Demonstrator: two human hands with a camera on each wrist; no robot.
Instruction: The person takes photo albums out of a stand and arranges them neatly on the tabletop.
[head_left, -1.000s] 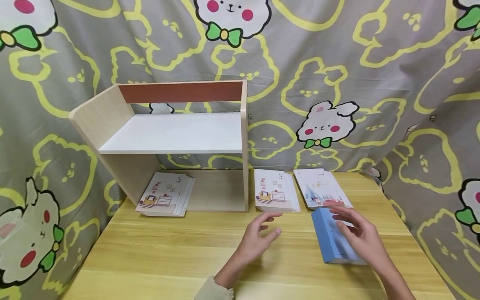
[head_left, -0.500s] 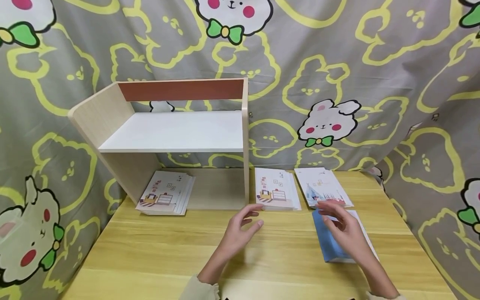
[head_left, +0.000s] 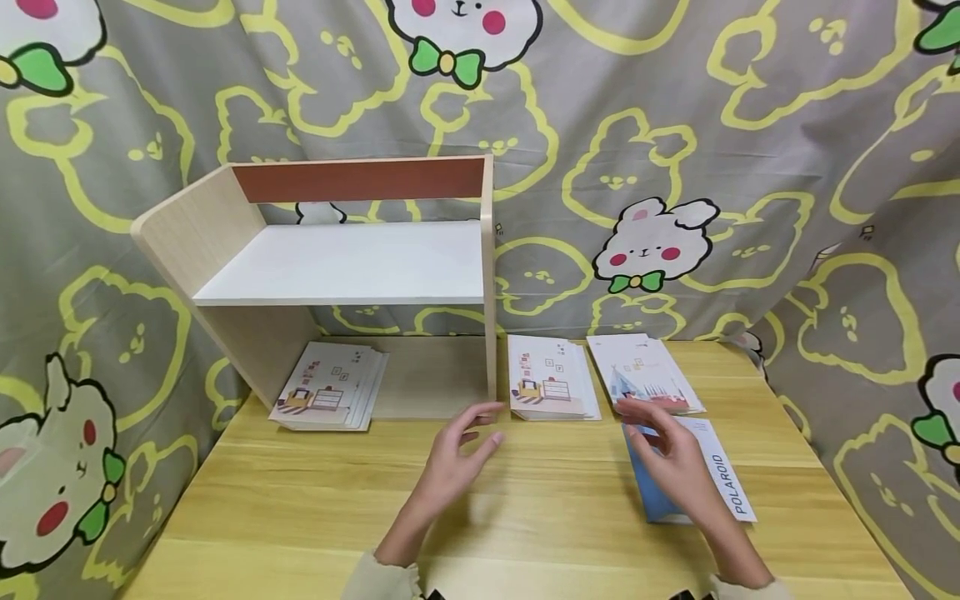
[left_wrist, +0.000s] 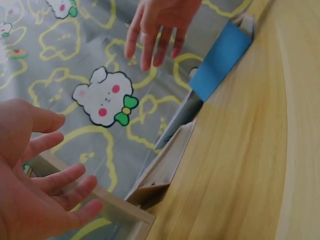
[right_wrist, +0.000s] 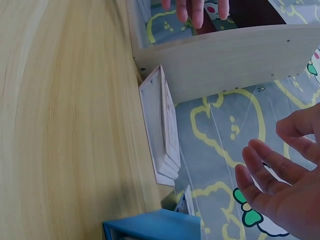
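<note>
My left hand [head_left: 450, 458] hovers over the table in front of the bookshelf's right end, fingers loosely bent and holding nothing. My right hand [head_left: 671, 454] hangs above a thick blue-and-white book-like block [head_left: 726, 479] marked POLAROID, hiding part of it. In the left wrist view, clear space shows between the right hand [left_wrist: 162, 32] and that blue block [left_wrist: 222, 62]. Behind the hands lie two stacks of thin illustrated booklets, one with a room picture [head_left: 547, 383] and one with a tent picture [head_left: 641, 375]. Nothing is between the fingers of either hand.
A two-level wooden bookshelf [head_left: 345, 262] with a white middle board stands at the back left. Another booklet stack [head_left: 326, 387] lies in its lower level against the left side. A patterned curtain [head_left: 540, 200] hangs behind the wooden table [head_left: 300, 517].
Both hands have drifted left, the right one uncovering the block's white part and its POLAROID lettering. Block, booklets and bookshelf keep their places on the table.
</note>
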